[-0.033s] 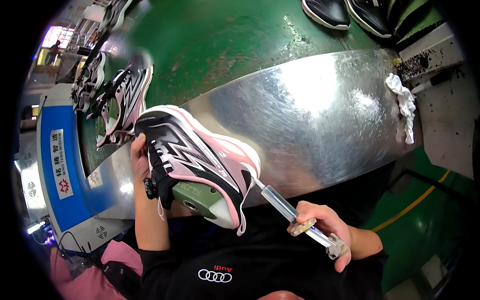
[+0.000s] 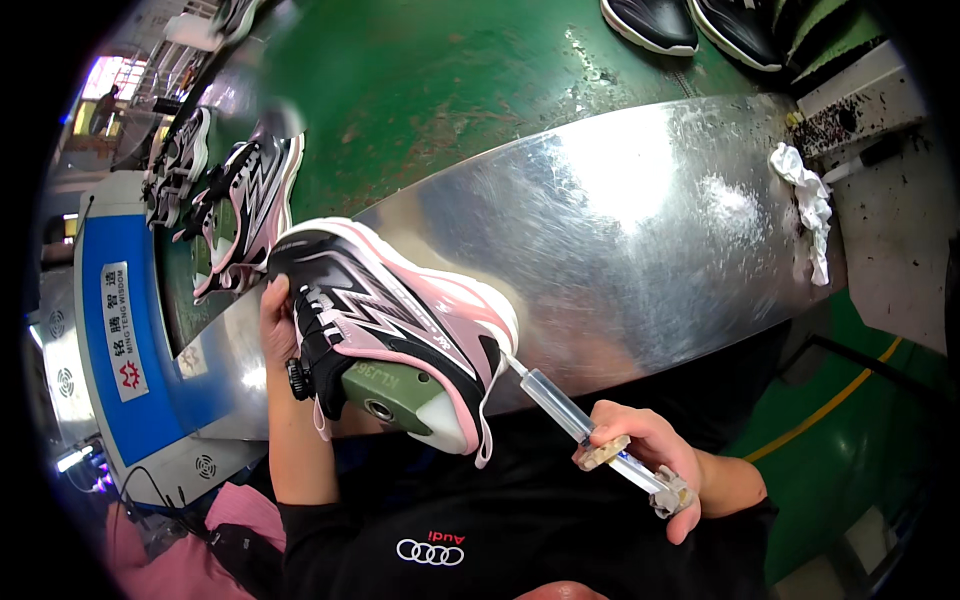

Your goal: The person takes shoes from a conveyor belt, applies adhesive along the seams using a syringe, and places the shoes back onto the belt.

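A black, pink and white sneaker (image 2: 390, 320) on a green shoe last lies tilted at the near edge of the shiny metal work surface (image 2: 640, 220). My left hand (image 2: 275, 325) grips it from the far left side, by the laces and dial. My right hand (image 2: 650, 460) holds a clear plastic syringe (image 2: 565, 405), its tip touching the sneaker's heel edge near the sole.
Several more sneakers of the same kind (image 2: 240, 210) stand on the green conveyor (image 2: 450, 90) at the left. Dark shoes (image 2: 690, 25) rest at the top. A crumpled white cloth (image 2: 805, 205) hangs at the right edge. A blue machine panel (image 2: 120, 330) stands at far left.
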Available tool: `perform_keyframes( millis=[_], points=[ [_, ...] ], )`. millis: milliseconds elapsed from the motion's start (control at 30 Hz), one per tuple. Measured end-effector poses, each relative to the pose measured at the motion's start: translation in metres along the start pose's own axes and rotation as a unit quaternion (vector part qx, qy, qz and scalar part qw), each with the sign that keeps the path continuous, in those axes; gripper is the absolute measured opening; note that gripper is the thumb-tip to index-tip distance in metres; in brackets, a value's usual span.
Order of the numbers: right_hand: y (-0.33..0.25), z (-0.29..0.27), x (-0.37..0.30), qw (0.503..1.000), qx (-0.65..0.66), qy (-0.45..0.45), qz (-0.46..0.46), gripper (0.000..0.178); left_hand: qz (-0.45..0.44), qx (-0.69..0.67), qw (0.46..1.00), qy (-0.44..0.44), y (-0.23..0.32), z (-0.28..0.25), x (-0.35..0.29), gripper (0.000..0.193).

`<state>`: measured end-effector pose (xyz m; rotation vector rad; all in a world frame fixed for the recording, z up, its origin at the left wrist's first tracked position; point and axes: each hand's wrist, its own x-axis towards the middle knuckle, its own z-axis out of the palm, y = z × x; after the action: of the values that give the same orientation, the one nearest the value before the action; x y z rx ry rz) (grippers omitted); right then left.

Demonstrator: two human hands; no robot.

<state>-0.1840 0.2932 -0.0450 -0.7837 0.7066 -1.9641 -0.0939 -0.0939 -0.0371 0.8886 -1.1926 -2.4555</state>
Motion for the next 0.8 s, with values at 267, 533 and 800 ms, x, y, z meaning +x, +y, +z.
perform_keyframes(
  millis=[267,533,800],
  points=[
    [0.008,-0.003,0.009,0.997,-0.074,-0.012,-0.005,0.106,-0.010,0.132,0.991,0.009,0.021,-0.086,-0.036,0.040],
    [0.010,0.000,0.017,0.988,-0.153,-0.020,-0.007,0.102,0.009,0.121,0.992,0.026,0.003,-0.037,-0.091,0.036],
    [0.011,0.009,0.017,0.985,-0.171,-0.009,-0.020,0.098,-0.053,0.156,0.984,0.070,-0.005,-0.024,-0.128,0.049]
  ],
)
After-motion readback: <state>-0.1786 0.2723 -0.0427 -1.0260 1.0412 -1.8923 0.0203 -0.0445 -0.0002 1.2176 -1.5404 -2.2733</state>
